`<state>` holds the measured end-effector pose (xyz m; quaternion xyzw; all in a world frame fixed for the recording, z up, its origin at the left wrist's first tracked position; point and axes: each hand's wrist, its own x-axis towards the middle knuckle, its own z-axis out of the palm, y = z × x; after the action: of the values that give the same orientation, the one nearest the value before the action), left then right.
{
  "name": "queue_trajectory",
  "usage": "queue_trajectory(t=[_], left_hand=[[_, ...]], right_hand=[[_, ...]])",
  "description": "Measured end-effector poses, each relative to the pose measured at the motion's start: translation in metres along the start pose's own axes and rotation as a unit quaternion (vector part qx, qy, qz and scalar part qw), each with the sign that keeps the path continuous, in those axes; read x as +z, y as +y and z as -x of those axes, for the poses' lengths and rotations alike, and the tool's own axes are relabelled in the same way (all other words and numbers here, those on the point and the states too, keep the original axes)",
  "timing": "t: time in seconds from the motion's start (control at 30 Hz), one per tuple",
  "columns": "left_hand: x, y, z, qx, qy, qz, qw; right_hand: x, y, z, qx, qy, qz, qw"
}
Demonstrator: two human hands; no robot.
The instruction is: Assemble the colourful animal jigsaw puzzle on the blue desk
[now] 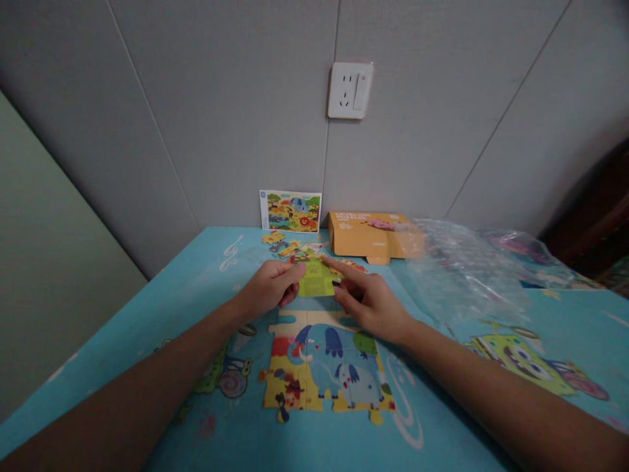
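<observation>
A small yellow-green card [315, 282] with faint print is held up above the far end of a partly joined jigsaw puzzle. My left hand [269, 286] pinches the card's left edge, thumb on the face toward me. At its right side is my right hand [372, 303], index finger stretched to the upper right corner and thumb apart; whether it bears any of the card's weight is unclear. Below both hands lies the jigsaw puzzle [322, 367], showing blue elephants on a yellow ground. Loose puzzle pieces [274, 237] are heaped behind the card, partly hidden by it.
A picture sheet [291, 211] leans against the wall. Beside it stands an orange puzzle box [376, 235] with its flap out. Crumpled clear plastic [457, 269] spreads to the right on the blue cartoon tablecloth [206, 262]. A socket [350, 90] is on the wall.
</observation>
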<state>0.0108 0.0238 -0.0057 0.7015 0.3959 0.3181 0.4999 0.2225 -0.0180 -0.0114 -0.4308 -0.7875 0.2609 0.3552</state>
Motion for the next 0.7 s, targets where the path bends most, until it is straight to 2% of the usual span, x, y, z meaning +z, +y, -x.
queue_trajectory(t=[0.1, 0.17, 0.37, 0.53, 0.7], left_hand=[[0.0006, -0.0025, -0.0002, -0.029, -0.061, 0.02, 0.997], [0.001, -0.0045, 0.0003, -0.026, -0.094, 0.02, 0.995], [0.0001, -0.0051, 0.0031, 0.001, -0.137, 0.017, 0.99], [-0.0015, -0.0025, 0.0054, 0.055, -0.121, -0.031, 0.991], [-0.0026, -0.004, 0.0044, 0.062, -0.095, -0.076, 0.991]], right_hand=[[0.0005, 0.0012, -0.0009, -0.006, 0.029, 0.043, 0.999], [0.0008, 0.0012, -0.0014, -0.013, 0.057, 0.064, 0.996], [-0.0002, -0.002, -0.0014, -0.003, 0.114, 0.071, 0.991], [-0.0022, 0.0017, -0.0027, 0.035, 0.155, 0.052, 0.986], [-0.0021, 0.0016, -0.0015, 0.044, 0.169, 0.002, 0.985]])
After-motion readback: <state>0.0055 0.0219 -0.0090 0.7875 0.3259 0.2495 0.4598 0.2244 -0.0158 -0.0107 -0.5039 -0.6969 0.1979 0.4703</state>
